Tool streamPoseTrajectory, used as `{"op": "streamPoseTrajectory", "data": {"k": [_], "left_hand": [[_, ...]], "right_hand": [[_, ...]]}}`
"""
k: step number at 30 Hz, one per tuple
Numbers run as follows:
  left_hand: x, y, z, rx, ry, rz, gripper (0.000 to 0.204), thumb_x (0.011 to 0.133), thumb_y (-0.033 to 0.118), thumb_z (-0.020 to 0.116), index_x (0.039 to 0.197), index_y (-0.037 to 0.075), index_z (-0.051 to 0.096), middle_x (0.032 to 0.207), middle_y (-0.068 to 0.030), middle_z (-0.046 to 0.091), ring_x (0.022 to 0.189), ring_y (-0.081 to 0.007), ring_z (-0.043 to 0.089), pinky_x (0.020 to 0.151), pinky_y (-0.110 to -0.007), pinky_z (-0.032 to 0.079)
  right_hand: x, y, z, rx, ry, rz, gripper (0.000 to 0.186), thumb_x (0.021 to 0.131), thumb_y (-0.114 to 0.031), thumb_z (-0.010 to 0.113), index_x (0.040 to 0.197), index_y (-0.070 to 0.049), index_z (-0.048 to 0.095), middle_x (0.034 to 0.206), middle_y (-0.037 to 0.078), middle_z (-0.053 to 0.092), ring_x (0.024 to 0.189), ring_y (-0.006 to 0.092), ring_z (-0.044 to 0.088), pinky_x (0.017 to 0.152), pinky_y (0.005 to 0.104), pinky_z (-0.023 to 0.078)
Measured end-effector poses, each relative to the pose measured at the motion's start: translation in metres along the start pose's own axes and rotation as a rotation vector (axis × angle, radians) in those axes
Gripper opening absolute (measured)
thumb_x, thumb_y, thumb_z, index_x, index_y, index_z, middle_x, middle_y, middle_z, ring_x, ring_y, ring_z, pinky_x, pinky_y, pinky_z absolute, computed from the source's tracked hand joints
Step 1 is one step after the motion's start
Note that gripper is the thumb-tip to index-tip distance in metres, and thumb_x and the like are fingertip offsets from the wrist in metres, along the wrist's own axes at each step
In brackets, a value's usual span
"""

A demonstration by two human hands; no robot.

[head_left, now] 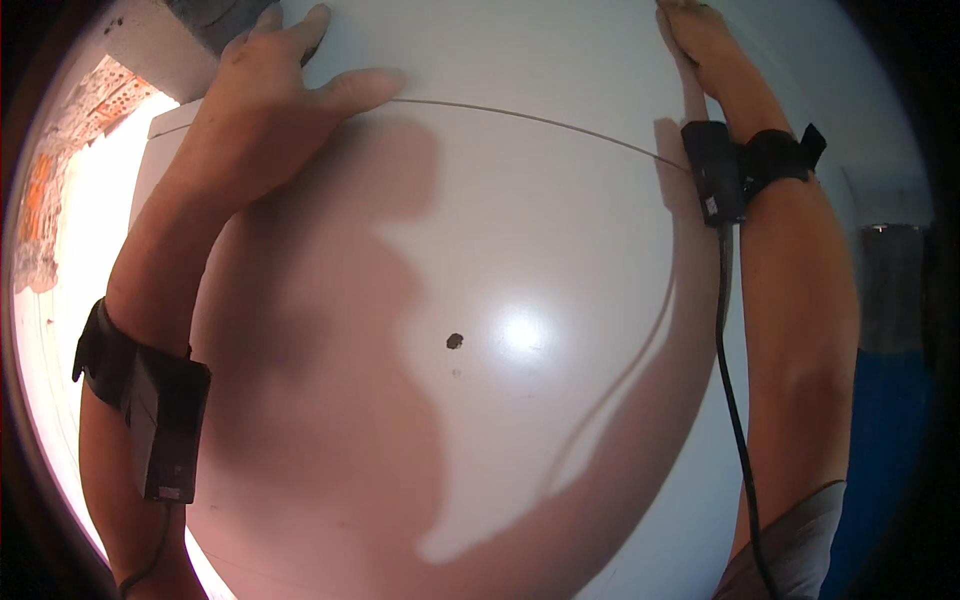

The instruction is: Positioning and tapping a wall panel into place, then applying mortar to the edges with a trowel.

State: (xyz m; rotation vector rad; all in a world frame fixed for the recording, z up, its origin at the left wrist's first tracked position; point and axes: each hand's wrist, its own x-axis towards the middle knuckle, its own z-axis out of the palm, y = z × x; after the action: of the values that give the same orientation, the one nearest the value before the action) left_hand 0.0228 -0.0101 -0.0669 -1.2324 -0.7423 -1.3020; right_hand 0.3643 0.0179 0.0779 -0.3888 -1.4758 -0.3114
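A large white panel (560, 270) with a smooth, slightly glossy face fills the middle of the view. A thin dark seam runs across its upper part, and a small dark spot (455, 341) marks its centre. My left hand (275, 90) lies at the upper left, near the seam, with its fingers spread and its thumb stretched to the right. At the upper right is my right hand (700, 38), its fingers straight and partly cut off by the top of the picture. Neither hand shows an object in its grasp.
Each forearm wears a black strapped box, one on the left (170, 425) and one on the right (715, 175), with a cable hanging from it. Rough brickwork (50, 200) and bright light are at the left. Something blue (880, 460) stands at the right rim. Arm shadows cover the panel.
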Motion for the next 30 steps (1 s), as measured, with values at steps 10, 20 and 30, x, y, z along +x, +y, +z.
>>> {"op": "streamPoseTrajectory", "data": {"k": [10, 20, 30], "left_hand": [[0.003, -0.007, -0.002, 0.033, -0.109, -0.052, 0.087, 0.085, 0.051, 0.069, 0.139, -0.012, 0.043, 0.144, -0.0392, 0.035, 0.133, -0.0459, 0.043, 0.11, -0.044, 0.037], [0.009, 0.008, -0.007, -0.067, -0.082, -0.013, 0.085, 0.084, 0.047, 0.07, 0.133, -0.017, 0.046, 0.126, -0.0357, 0.052, 0.122, -0.0428, 0.053, 0.102, -0.042, 0.042], [0.009, 0.027, -0.015, 0.036, -0.217, -0.187, 0.086, 0.085, 0.045, 0.07, 0.141, -0.013, 0.039, 0.149, -0.0373, 0.029, 0.139, -0.0473, 0.029, 0.114, -0.048, 0.029]], "right_hand": [[0.003, 0.031, 0.004, -0.431, 0.056, -0.294, 0.076, 0.103, -0.049, 0.033, 0.145, 0.014, 0.028, 0.148, 0.033, 0.035, 0.142, 0.0394, 0.031, 0.118, 0.0381, 0.025], [-0.024, 0.021, 0.008, -0.606, 0.125, -0.202, 0.071, 0.103, -0.043, 0.036, 0.143, 0.016, 0.03, 0.145, 0.036, 0.037, 0.14, 0.0417, 0.035, 0.117, 0.037, 0.027], [-0.065, 0.03, 0.008, -0.74, 0.22, -0.271, 0.065, 0.102, -0.046, 0.033, 0.143, 0.004, 0.038, 0.147, 0.021, 0.042, 0.14, 0.0324, 0.035, 0.117, 0.047, 0.024]]}}
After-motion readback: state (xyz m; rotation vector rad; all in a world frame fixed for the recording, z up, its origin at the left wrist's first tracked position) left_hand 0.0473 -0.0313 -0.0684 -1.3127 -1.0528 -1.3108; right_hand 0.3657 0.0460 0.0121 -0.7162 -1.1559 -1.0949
